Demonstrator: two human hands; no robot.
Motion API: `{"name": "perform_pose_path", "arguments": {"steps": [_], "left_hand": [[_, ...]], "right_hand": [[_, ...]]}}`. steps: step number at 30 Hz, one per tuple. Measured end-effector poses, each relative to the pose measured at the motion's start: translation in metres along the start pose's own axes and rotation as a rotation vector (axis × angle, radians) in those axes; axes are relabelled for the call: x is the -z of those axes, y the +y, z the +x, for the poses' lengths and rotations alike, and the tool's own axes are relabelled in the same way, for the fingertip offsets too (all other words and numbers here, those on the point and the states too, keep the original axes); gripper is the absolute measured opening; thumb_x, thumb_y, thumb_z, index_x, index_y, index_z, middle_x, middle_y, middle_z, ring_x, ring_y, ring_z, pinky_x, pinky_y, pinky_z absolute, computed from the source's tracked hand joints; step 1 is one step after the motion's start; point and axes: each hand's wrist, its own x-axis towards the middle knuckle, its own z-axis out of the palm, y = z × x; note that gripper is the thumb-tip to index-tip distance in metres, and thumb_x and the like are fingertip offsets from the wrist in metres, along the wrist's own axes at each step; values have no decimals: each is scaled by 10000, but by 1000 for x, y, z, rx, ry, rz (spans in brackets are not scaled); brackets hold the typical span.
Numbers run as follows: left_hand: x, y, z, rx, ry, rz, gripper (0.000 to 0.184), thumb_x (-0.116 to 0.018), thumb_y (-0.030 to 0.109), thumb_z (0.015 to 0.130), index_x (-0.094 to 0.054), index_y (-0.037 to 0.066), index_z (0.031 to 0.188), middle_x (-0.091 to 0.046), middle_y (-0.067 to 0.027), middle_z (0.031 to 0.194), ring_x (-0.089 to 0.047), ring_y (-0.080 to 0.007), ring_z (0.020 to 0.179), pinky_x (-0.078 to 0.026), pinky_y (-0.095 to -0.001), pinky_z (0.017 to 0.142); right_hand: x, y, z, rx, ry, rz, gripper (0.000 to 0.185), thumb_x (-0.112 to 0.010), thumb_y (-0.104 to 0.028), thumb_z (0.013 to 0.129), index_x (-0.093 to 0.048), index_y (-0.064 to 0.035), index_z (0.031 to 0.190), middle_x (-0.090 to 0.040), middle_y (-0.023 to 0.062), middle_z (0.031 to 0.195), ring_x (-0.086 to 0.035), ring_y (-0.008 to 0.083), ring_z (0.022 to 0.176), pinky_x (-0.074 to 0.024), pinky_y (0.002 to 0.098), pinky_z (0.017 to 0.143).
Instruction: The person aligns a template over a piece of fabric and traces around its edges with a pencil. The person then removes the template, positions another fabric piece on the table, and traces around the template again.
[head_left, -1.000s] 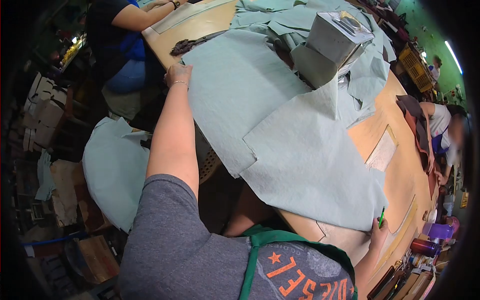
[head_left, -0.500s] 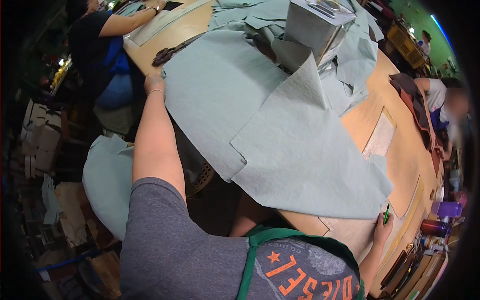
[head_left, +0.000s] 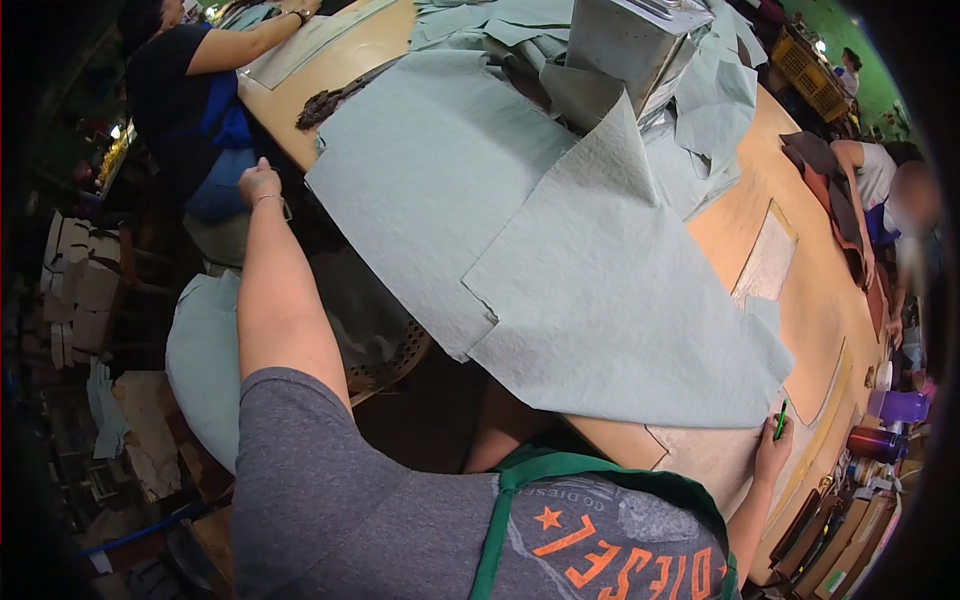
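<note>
A green pen (head_left: 781, 419) is grasped in the right hand (head_left: 773, 446), near right. Pale sheets (head_left: 620, 320) are spread on the table (head_left: 815, 300); left of them, apart, the left hand's (head_left: 260, 184) grip cannot be told.

Tan table (head_left: 822, 272), green wall (head_left: 885, 75) at upper right, yellow crate (head_left: 807, 76) nearby, bright light (head_left: 117, 131) at upper left.

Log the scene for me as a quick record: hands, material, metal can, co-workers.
Left hand: beyond the table edge, apart from the material; grip unclear
Right hand: holding a green pen-like tool
Material: large, pale blue-green, spread across the table edge
Metal can: among material pieces, far side
Co-workers: one upper left, one at right, another farther back
</note>
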Motion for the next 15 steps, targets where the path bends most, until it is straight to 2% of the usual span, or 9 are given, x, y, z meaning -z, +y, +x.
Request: {"name": "perform_pose_path", "arguments": {"steps": [2, 4, 5, 6, 7, 9, 10, 12, 15], "left_hand": [[0, -28, 17, 25, -5, -32, 395, -494, 384, 817, -640, 17, 806, -620, -187, 838, -597, -324, 788, -454, -401, 677], [32, -12, -52, 214, -95, -360, 456, -451, 402, 839, -613, -22, 790, -607, -178, 771, -569, -313, 692, -432, -387, 631], [38, -16, -94, 28, -68, -405, 475, -436, 389, 855, -576, -61, 795, -577, -178, 738, -522, -296, 649, -411, -370, 624], [51, -6, -148, -31, -165, -206, 457, -416, 348, 873, -554, -84, 825, -569, -201, 767, -522, -300, 695, -405, -377, 674], [54, -13, -202, -254, -319, 29, 413, -395, 303, 883, -546, -80, 858, -572, -215, 829, -532, -311, 767, -400, -389, 715], [42, -68, -314, -433, -491, -74, 354, -382, 252, 877, -539, -64, 903, -562, -215, 925, -524, -325, 825, -400, -382, 754], [41, -82, -356, -479, -632, -48, 346, -387, 253, 871, -542, -54, 911, -561, -209, 938, -523, -320, 839, -398, -382, 761], [43, -116, -419, -546, -870, 35, 331, -398, 255, 858, -549, -32, 926, -557, -196, 964, -521, -311, 866, -395, -381, 777], [41, -150, -441, -582, -1067, 214, 316, -414, 257, 840, -560, -1, 950, -553, -178, 1002, -517, -297, 907, -389, -379, 800]], "right_hand": [[0, -1, -1, 4, 7, -18, 161, -529, -117, 835, -492, 12, 923, -534, 101, 806, -473, 162, 738, -402, 272, 707], [0, 2, 2, 37, -5, -12, 172, -529, -114, 830, -495, 12, 942, -546, 115, 828, -498, 180, 767, -406, 280, 726], [0, 6, -1, 31, 4, -13, 179, -530, -112, 827, -497, 12, 952, -552, 122, 839, -510, 189, 781, -407, 285, 736], [-1, 7, -3, 40, 31, 1, 232, -541, -122, 812, -503, 9, 1000, -569, 150, 883, -543, 220, 842, -414, 308, 761], [-3, 11, -3, -35, 42, -37, 287, -555, -142, 798, -506, 3, 1040, -575, 173, 941, -554, 267, 880, -420, 325, 766], [-1, 0, -7, -87, 71, -100, 332, -559, -190, 788, -509, -3, 1058, -573, 202, 969, -563, 315, 886, -434, 365, 757], [0, -13, -8, -164, 59, -135, 314, -566, -201, 775, -525, -26, 1033, -572, 209, 957, -557, 326, 898, -434, 375, 759], [5, -15, -9, -64, 32, -71, 269, -586, -175, 757, -529, -40, 983, -591, 188, 868, -572, 318, 821, -444, 362, 710], [15, -7, -18, 0, -6, -60, 234, -606, -132, 727, -529, -36, 926, -576, 168, 868, -558, 301, 817, -444, 354, 715]]}}
